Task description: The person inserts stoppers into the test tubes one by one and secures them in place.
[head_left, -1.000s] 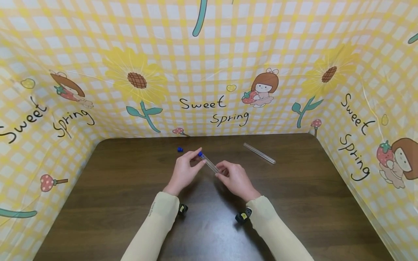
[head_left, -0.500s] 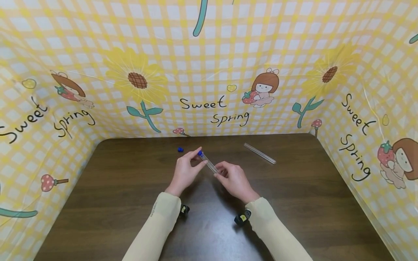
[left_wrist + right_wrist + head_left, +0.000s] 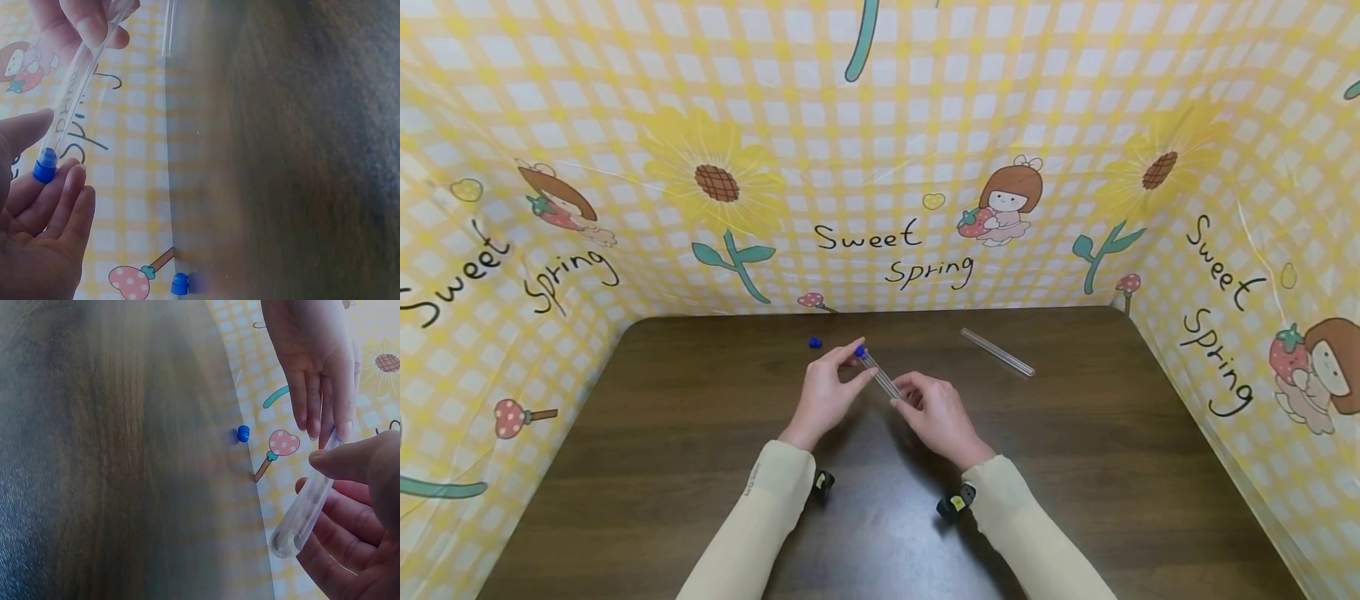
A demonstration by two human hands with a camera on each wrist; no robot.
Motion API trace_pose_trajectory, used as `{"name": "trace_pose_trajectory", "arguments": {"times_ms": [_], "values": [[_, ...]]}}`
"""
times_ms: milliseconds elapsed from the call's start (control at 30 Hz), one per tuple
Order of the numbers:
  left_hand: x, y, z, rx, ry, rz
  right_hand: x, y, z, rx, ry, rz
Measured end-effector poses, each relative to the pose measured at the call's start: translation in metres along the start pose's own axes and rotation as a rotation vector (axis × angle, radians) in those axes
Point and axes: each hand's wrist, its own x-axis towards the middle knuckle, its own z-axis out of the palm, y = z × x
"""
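A clear test tube [image 3: 882,380] slants between my two hands above the table, a blue stopper [image 3: 45,167] in its upper left end. My left hand [image 3: 829,390] pinches that end, thumb on the glass and fingertips by the stopper. In the left wrist view faint lettering shows along the tube. Near the rounded closed end, my right hand [image 3: 942,408] grips the tube between thumb and fingers; the right wrist view shows this rounded end [image 3: 287,542] poking out past the thumb.
On the dark wooden table [image 3: 662,450], a loose blue stopper [image 3: 815,342] lies beyond my left hand. A second clear test tube [image 3: 997,352] lies at the back right. Yellow checked cloth [image 3: 865,167] walls the back and sides.
Both hands keep their hold on the test tube. Its lower end and my right hand's fingertips have shifted very slightly left; the loose stopper and second tube stay put.
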Motion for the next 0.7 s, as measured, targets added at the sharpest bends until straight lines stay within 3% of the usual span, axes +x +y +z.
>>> {"name": "trace_pose_trajectory", "arguments": {"times_ms": [700], "values": [[0.0008, 0.0008, 0.0003, 0.01, 0.003, 0.018, 0.0011, 0.0017, 0.0022, 0.001, 0.026, -0.01]]}}
